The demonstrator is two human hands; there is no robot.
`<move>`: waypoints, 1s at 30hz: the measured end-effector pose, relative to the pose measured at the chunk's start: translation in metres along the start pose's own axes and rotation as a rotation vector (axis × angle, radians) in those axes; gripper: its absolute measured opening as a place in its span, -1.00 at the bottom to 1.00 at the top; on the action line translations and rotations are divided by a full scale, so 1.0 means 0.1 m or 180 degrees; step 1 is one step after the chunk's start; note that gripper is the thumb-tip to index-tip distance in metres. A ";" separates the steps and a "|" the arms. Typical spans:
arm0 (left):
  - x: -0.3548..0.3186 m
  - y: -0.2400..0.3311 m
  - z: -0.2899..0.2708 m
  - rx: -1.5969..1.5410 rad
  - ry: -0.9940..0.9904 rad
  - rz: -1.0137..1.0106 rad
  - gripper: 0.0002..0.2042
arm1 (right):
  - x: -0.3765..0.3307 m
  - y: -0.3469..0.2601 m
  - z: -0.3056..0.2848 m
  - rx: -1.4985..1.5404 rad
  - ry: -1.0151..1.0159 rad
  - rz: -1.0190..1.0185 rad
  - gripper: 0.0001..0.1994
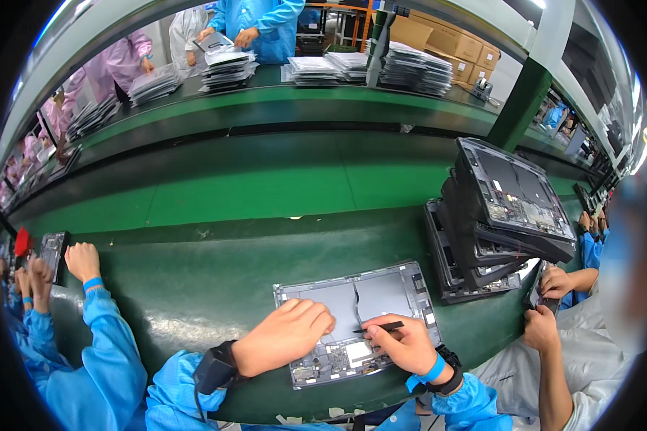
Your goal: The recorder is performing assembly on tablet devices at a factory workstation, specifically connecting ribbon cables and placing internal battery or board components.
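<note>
An opened tablet [384, 289] lies flat on the green bench in front of me, its grey inner shell and lower circuit board exposed. A thin black cable [357, 298] runs down its middle. My left hand [284, 336] rests over the tablet's left part with its fingers curled together; what they hold, if anything, is hidden. In my right hand [404, 343] is a slim black pointed tool [389, 326], pinched between thumb and fingers. Its tip points left, just above the board near the cable's lower end. Whether it is tweezers or a pry stick I cannot tell.
A leaning stack of opened tablets [514, 190] stands to the right. Co-workers' hands work close by on both sides, one beside another device [53, 248] at the left. Beyond the green belt [266, 176], a far shelf carries piles of flat bagged parts [313, 70].
</note>
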State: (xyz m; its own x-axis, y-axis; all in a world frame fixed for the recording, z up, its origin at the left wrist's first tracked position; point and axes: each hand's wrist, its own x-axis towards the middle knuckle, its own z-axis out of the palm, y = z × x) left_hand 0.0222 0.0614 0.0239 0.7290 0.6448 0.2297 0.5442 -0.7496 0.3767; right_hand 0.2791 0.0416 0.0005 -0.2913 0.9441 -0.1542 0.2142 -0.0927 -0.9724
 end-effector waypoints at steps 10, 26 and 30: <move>0.12 -0.14 0.23 0.0102 0.0921 -0.0068 -0.83 | -0.09 -0.16 0.17 0.0132 0.0059 -0.0082 -0.84; -0.25 0.14 0.26 -0.0259 0.0667 -0.0434 -0.87 | -0.07 -0.14 0.29 -0.1230 -0.0178 -0.1390 -0.87; -0.29 0.15 0.28 -0.0311 0.0646 -0.0547 -0.86 | -0.06 -0.11 0.31 -0.1370 -0.0266 -0.1928 -0.83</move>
State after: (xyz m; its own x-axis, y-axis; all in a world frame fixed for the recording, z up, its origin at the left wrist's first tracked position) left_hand 0.0211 0.0273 -0.0026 0.5262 0.7853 0.3262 0.6030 -0.6150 0.5081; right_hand 0.2497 0.0273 0.0065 -0.5404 0.7618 0.3572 0.3349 0.5842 -0.7393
